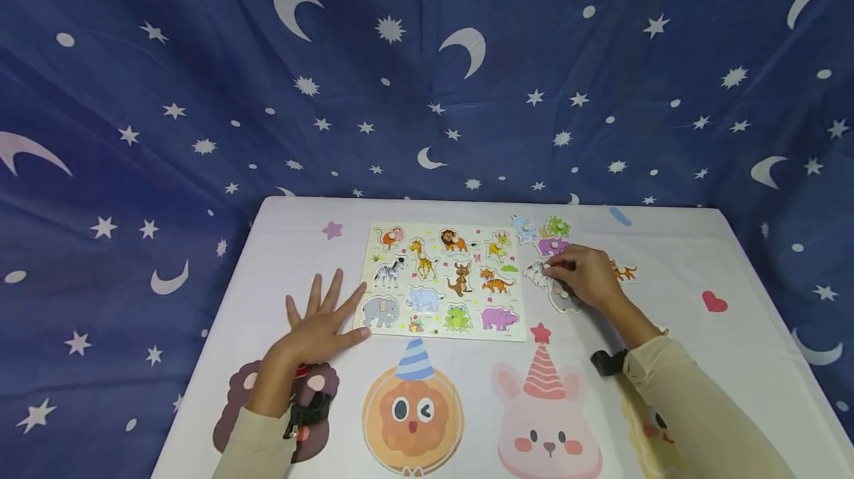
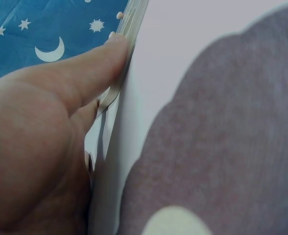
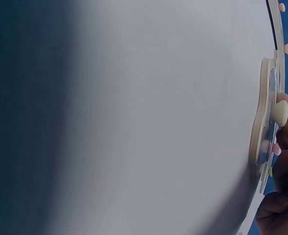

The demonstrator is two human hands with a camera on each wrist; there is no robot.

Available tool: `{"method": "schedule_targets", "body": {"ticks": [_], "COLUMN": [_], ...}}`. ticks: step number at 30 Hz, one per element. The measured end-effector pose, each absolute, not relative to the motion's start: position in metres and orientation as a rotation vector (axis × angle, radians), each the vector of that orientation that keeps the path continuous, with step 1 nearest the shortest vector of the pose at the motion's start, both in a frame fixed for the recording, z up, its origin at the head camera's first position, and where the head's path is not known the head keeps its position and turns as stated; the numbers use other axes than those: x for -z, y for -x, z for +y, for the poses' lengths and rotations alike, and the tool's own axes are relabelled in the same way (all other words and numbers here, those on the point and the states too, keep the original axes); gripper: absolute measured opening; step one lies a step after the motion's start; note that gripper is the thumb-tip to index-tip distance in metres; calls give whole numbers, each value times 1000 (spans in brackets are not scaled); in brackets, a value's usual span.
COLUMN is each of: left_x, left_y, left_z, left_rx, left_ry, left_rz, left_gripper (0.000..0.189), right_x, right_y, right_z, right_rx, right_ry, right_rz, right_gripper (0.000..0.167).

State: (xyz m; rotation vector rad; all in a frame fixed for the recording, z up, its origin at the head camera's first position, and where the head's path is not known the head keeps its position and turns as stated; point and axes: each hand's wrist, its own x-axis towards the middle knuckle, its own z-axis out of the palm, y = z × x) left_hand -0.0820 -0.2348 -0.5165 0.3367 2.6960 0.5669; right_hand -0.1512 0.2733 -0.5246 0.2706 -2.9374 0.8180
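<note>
A wooden animal peg puzzle board (image 1: 437, 299) lies flat on the table. Monkey, giraffe, lion and antelope pieces with knobs sit in its upper part; the other pictures show no knobs. My left hand (image 1: 323, 329) rests at the board's left edge, fingers spread, with thumb and index fingertip at the rim. Right of the board, my right hand (image 1: 587, 275) pinches the zebra piece (image 1: 536, 273) at its knob. The grey elephant piece (image 1: 565, 302) lies partly under that hand; its pale knob (image 3: 280, 113) stands close to the fingers in the right wrist view.
Blue rhino (image 1: 524, 228), green frog (image 1: 557, 226) and purple hippo (image 1: 551, 246) pieces lie beyond the right hand. A tiger piece (image 1: 625, 272) is to its right, partly hidden. The white tablecloth (image 1: 700, 375) has printed cartoon faces; a blue starry curtain (image 1: 414, 93) hangs behind.
</note>
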Motion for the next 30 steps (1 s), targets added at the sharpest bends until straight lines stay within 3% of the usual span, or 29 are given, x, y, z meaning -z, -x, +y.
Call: {"method": "schedule_targets", "body": {"ticks": [19,30], "left_x": [517,515], "left_y": [83,82], "left_z": [-235,-234], "left_rx": [-564,-584], "left_ry": [-350,-340], "left_rz": [2696,2695], "left_gripper": [85,85], "right_x": [511,500], "right_y": [149,161], "right_z": [270,226], "right_rx": [-775,-923], "right_ry": [-375,-519], "right_rz": [-2848,-2811], "right_gripper": [17,12]}}
